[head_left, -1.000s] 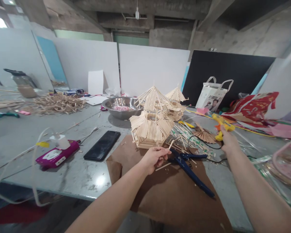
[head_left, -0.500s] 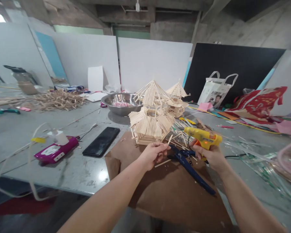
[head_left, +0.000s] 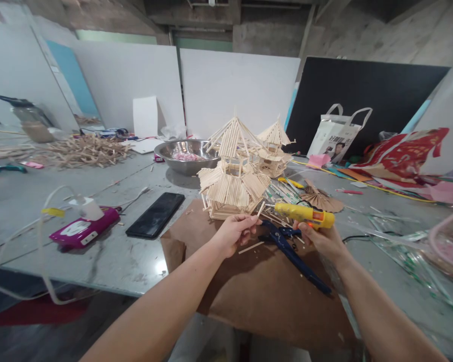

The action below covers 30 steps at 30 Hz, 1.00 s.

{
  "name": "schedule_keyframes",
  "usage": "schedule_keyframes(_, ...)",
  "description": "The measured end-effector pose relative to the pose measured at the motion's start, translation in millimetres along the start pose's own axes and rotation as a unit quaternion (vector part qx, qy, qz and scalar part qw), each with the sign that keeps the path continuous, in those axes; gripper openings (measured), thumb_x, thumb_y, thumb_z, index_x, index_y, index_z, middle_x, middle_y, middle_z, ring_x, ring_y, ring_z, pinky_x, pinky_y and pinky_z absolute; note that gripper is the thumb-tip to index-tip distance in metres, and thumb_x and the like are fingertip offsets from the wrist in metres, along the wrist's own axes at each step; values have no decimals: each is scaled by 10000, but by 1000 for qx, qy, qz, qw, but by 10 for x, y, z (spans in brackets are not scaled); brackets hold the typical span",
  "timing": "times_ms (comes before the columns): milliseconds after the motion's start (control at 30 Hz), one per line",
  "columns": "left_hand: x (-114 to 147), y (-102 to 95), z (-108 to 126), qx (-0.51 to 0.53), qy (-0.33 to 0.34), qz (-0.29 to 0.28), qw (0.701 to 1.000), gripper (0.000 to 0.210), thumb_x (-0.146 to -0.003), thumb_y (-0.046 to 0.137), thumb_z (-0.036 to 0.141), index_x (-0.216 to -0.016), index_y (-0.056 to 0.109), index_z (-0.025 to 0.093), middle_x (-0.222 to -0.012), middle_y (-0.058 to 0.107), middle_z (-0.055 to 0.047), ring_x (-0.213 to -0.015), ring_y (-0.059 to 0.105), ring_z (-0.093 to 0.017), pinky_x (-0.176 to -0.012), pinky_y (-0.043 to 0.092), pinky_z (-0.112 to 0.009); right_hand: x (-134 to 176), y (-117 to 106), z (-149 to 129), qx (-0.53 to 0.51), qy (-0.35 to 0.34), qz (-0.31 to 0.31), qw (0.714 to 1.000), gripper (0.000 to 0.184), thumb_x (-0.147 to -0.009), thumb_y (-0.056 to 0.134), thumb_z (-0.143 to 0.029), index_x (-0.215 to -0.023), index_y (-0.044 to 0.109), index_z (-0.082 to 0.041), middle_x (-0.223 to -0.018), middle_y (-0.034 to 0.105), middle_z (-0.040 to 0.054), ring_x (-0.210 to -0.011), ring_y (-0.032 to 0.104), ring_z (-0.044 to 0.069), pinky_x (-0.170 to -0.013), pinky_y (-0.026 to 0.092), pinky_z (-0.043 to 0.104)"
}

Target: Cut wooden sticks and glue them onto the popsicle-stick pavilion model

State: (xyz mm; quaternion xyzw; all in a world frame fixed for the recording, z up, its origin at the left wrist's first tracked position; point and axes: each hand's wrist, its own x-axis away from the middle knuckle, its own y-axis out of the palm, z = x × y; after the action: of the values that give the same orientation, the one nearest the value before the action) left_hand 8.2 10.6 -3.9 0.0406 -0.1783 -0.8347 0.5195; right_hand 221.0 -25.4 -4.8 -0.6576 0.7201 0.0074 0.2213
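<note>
My left hand pinches a short wooden stick, which points up and slightly right. My right hand is wrapped round a yellow hot glue gun. Its nozzle faces left, close to the stick; whether they touch I cannot tell. Just behind my left hand stands a pavilion model made of thin wooden sticks, with a tiered roof. A second stick model stands behind it to the right. Between and below my hands lie dark blue pliers on a brown board.
A black phone and a purple power strip with a white cable lie to the left. Behind are a steel bowl and a heap of sticks. Clear glue sticks are scattered at right, near a white bag.
The glue gun has swung level and moved left, its nozzle now close to the stick in my left hand. My left hand keeps its hold. The whole view has shifted slightly.
</note>
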Motion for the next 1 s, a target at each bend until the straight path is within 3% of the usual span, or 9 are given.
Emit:
schedule_keyframes(267,-7,-12,-5,-4,-1,-10,1000,260,-627,612,367,-686,592,115,-482,466,40,-304,297,-3,-321,123,-173,-15,10,0,34,-24,6,999,323,-611,573,-495,-618,559,-172,-449,460,-17,-372,372,86,-340,299,221)
schedule_keyframes(467,-5,-13,-4,-7,-2,-11,1000,252,-626,614,365,-673,586,118,-475,466,42,-305,296,-3,-321,129,-174,-7,6,3,46,-17,7,999,315,-602,584,-485,-583,554,-172,-395,411,-34,-356,364,84,-340,311,220)
schedule_keyframes(633,-13,-14,-11,-6,-1,-14,1000,246,-629,612,356,-678,584,117,-478,463,41,-309,297,-4,-315,132,-169,-4,11,7,39,-8,18,999,309,-571,615,-468,-593,562,-164,-462,496,-7,-404,436,103,-382,380,235)
schedule_keyframes(833,-9,-12,1,-8,-4,-13,1000,248,-625,614,357,-678,581,117,-476,466,40,-306,295,-5,-314,136,-168,-4,25,-30,30,-23,-5,999,255,-589,614,-426,-552,558,-180,-412,460,-14,-428,476,132,-379,387,241)
schedule_keyframes(1000,-4,-12,12,-14,-13,-9,1000,268,-616,618,376,-687,584,120,-475,467,42,-305,304,-6,-316,137,-172,5,10,25,46,-33,-28,998,223,-615,605,-405,-631,609,-183,-440,498,-4,-484,516,154,-387,396,237)
